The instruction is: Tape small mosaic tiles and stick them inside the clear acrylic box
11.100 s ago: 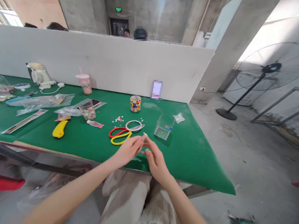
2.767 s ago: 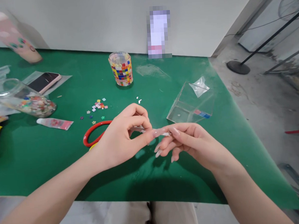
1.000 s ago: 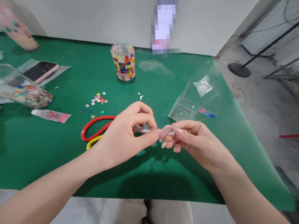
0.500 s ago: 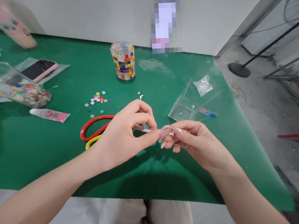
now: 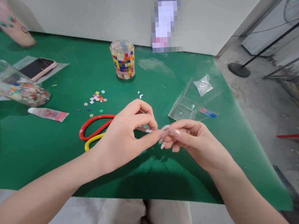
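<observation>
My left hand (image 5: pixel 130 134) pinches a thin, pale strip (image 5: pixel 145 129) between thumb and curled fingers. Close against its thumb tip, my right hand (image 5: pixel 191 136) has thumb and forefinger pressed together at the strip's right end. The fingertips largely hide that end, so I cannot make out its shape. Scissors with red and yellow handles (image 5: pixel 96 118) lie on the table, partly under my left forearm and hand. Beyond the hands sit small white scraps (image 5: pixel 141 96). Loose square tiles (image 5: pixel 98 97) and several little stars (image 5: pixel 101 111) are scattered to the left.
A glass covered in coloured mosaic tiles (image 5: pixel 123 61) stands at the back. At right lies a clear box (image 5: pixel 186 105) with a plastic bag (image 5: pixel 203 85) by it. Leftward are a tube (image 5: pixel 49 114), a tilted jar of tiles (image 5: pixel 29 93) and a phone (image 5: pixel 38 68).
The right thumb and forefinger have closed further over the strip's end, covering the bit that showed between the two hands. The view has shifted very slightly.
</observation>
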`<state>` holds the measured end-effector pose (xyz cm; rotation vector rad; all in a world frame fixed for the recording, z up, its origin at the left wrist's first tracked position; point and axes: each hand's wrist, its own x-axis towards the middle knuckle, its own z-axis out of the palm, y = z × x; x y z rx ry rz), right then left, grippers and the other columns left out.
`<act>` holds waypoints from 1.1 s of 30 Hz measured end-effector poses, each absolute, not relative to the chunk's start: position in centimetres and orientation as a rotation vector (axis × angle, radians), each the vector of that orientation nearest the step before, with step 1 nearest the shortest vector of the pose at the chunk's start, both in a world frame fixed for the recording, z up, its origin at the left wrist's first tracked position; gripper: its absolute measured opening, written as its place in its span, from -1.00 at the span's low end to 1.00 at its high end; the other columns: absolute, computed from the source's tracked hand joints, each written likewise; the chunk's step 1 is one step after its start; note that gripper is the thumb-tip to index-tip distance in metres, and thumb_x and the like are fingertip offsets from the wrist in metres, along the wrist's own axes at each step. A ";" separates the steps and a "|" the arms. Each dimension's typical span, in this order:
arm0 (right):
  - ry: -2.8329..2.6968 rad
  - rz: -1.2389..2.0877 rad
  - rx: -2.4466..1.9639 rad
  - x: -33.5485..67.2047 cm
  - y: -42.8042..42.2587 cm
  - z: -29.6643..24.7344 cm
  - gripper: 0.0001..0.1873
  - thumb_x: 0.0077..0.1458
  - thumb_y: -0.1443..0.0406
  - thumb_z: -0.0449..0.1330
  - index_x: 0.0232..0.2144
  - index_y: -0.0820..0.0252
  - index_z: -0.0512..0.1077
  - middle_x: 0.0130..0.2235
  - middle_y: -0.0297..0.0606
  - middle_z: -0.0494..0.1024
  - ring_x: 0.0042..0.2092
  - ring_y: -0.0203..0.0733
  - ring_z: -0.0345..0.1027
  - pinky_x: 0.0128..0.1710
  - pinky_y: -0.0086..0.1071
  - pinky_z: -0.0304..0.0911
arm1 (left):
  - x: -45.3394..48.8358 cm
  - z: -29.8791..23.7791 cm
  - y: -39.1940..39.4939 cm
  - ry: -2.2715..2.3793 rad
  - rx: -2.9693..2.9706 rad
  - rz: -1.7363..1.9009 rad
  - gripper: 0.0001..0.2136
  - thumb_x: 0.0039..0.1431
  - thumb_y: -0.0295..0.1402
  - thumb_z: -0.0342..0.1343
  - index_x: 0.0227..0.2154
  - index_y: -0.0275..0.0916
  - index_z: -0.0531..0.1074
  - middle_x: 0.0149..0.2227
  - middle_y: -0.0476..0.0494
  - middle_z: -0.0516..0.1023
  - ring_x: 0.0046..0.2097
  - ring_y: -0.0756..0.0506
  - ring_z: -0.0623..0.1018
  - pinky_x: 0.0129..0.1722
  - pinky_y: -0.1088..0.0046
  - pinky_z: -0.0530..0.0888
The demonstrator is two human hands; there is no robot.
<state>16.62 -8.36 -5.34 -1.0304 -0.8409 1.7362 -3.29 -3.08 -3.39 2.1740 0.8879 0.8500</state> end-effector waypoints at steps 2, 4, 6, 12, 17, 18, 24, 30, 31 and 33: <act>-0.845 1.747 -1.010 16.7 -8.3 -5.3 -0.94 0.13 0.24 0.42 -0.33 0.07 0.69 -0.38 -0.31 0.72 -0.35 -0.34 0.64 -0.43 -0.69 0.46 | -3.3 -3.4 -3.0 0.892 2.177 0.843 -0.83 0.21 -0.46 0.22 -0.51 -0.22 0.47 -0.28 0.02 0.41 -0.30 0.09 0.46 -0.41 0.67 0.40; -0.843 1.751 -0.996 16.7 -8.3 -5.3 -0.94 0.14 0.24 0.42 -0.33 0.07 0.69 -0.37 -0.33 0.73 -0.34 -0.38 0.64 -0.43 -0.72 0.44 | -3.3 -3.5 -3.0 0.881 2.171 0.842 -0.83 0.22 -0.47 0.20 -0.49 -0.22 0.47 -0.27 0.03 0.42 -0.29 0.09 0.47 -0.39 0.68 0.42; -0.831 1.747 -0.995 16.8 -8.4 -5.3 -0.93 0.13 0.23 0.43 -0.32 0.07 0.68 -0.37 -0.34 0.73 -0.35 -0.38 0.64 -0.43 -0.73 0.44 | -3.3 -3.6 -3.0 0.859 2.165 0.845 -0.83 0.24 -0.48 0.18 -0.48 -0.21 0.47 -0.26 0.03 0.43 -0.26 0.08 0.48 -0.34 0.68 0.45; -0.796 1.721 -1.012 16.7 -8.4 -5.2 -0.84 0.09 0.25 0.45 -0.23 0.09 0.66 -0.38 -0.29 0.72 -0.36 -0.25 0.65 -0.46 -0.58 0.49 | -3.3 -3.6 -3.1 0.871 2.167 0.818 -0.82 0.26 -0.49 0.14 -0.48 -0.20 0.47 -0.26 0.02 0.43 -0.25 0.07 0.49 -0.33 0.65 0.46; -0.827 1.681 -1.004 16.6 -8.3 -5.2 -0.89 0.13 0.29 0.42 -0.24 0.09 0.66 -0.36 -0.30 0.73 -0.35 -0.29 0.65 -0.44 -0.62 0.48 | -3.4 -3.4 -3.1 0.874 2.201 0.798 -0.78 0.31 -0.46 0.10 -0.47 -0.22 0.48 -0.27 0.02 0.45 -0.30 0.08 0.47 -0.43 0.63 0.39; -0.835 1.681 -1.004 16.6 -8.3 -5.2 -0.91 0.15 0.30 0.41 -0.24 0.09 0.67 -0.35 -0.30 0.73 -0.35 -0.31 0.65 -0.43 -0.63 0.47 | -3.4 -3.3 -3.0 0.876 2.209 0.788 -0.78 0.32 -0.46 0.09 -0.47 -0.22 0.48 -0.27 0.02 0.45 -0.31 0.09 0.46 -0.45 0.62 0.36; -0.887 1.691 -1.001 16.8 -8.2 -5.4 -0.84 0.20 0.17 0.37 -0.26 0.12 0.68 -0.34 -0.28 0.73 -0.35 -0.36 0.63 -0.42 -0.66 0.46 | -3.4 -3.2 -3.1 0.902 2.231 0.746 -0.79 0.32 -0.47 0.08 -0.46 -0.22 0.47 -0.26 0.00 0.46 -0.33 0.07 0.44 -0.42 0.59 0.39; -0.876 1.683 -1.019 16.5 -8.1 -5.6 -0.87 0.17 0.20 0.39 -0.30 0.14 0.66 -0.38 -0.28 0.71 -0.39 -0.33 0.62 -0.47 -0.64 0.45 | -3.2 -3.6 -3.1 0.878 2.217 0.763 -0.79 0.33 -0.47 0.06 -0.44 -0.21 0.47 -0.24 -0.02 0.46 -0.21 0.02 0.51 -0.16 0.53 0.49; -0.876 1.682 -1.022 16.5 -8.1 -5.6 -0.88 0.17 0.21 0.40 -0.31 0.14 0.66 -0.39 -0.28 0.71 -0.39 -0.33 0.62 -0.47 -0.64 0.45 | -3.2 -3.6 -3.2 0.874 2.220 0.762 -0.79 0.33 -0.46 0.05 -0.44 -0.21 0.47 -0.24 -0.02 0.46 -0.20 0.01 0.51 -0.15 0.52 0.49; -0.873 1.682 -1.015 16.5 -8.0 -5.6 -0.89 0.17 0.22 0.40 -0.31 0.14 0.66 -0.40 -0.28 0.71 -0.39 -0.33 0.62 -0.48 -0.64 0.45 | -3.2 -3.6 -3.2 0.862 2.220 0.764 -0.78 0.33 -0.46 0.05 -0.44 -0.20 0.47 -0.25 -0.02 0.45 -0.21 0.01 0.50 -0.15 0.51 0.49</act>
